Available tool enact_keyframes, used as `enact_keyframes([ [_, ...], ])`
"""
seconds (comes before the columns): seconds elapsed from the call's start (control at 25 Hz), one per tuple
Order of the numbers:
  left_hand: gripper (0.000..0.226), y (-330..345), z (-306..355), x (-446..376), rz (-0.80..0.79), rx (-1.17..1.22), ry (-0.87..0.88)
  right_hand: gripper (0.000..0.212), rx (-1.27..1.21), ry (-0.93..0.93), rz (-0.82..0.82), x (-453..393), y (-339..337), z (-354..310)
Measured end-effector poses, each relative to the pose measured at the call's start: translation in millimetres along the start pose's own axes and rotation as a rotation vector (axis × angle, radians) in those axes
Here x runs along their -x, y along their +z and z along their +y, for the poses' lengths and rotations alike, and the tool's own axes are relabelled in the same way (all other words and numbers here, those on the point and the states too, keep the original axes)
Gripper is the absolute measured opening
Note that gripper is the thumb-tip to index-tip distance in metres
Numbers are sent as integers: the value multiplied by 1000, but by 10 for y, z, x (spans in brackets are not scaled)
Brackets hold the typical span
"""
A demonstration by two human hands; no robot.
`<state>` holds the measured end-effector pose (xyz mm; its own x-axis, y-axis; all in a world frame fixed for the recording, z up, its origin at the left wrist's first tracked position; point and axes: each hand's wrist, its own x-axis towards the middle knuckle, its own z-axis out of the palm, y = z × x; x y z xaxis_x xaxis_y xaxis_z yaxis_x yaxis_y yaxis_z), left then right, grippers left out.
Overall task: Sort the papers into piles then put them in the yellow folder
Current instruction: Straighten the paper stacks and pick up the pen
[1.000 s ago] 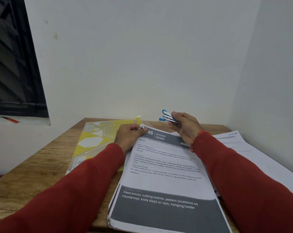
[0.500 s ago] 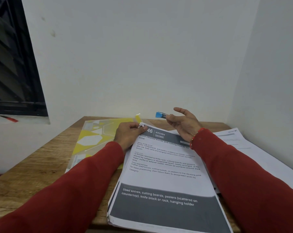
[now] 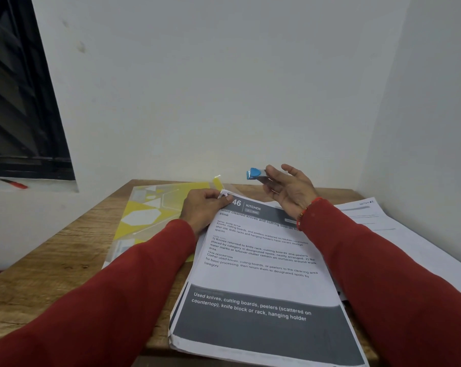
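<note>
Pinching the stack of papers [image 3: 258, 263] at its top-left corner, the left hand [image 3: 201, 209] covers part of the yellow folder [image 3: 155, 215] beside it on the wooden table [image 3: 52, 274]. The right hand [image 3: 290, 190], palm up, grips a blue stapler [image 3: 256, 174] in its fingertips (body mostly hidden). More sheets [image 3: 383, 226] run off right.

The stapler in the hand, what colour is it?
The stapler is blue and silver, held up in the right hand. The head view shows it best.
</note>
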<state>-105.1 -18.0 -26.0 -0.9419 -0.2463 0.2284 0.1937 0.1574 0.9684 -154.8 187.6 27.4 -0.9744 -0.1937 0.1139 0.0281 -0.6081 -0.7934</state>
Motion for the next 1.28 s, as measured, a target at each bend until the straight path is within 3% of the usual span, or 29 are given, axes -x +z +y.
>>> enact_keyframes([
  [0.12, 11, 1, 13, 12, 5, -16, 13, 56, 199, -69, -10, 13, 27, 39],
  [0.32, 14, 8, 32, 12, 30, -36, 89, 33, 484, -138, -140, 46, 87, 100],
  [0.64, 14, 27, 121, 55, 143, -100, 199, 31, 521, -145, -128, 105, 152, 166],
  [1.28, 20, 29, 94, 32, 107, -84, 200, 31, 597, -114, -165, 109, 150, 191],
])
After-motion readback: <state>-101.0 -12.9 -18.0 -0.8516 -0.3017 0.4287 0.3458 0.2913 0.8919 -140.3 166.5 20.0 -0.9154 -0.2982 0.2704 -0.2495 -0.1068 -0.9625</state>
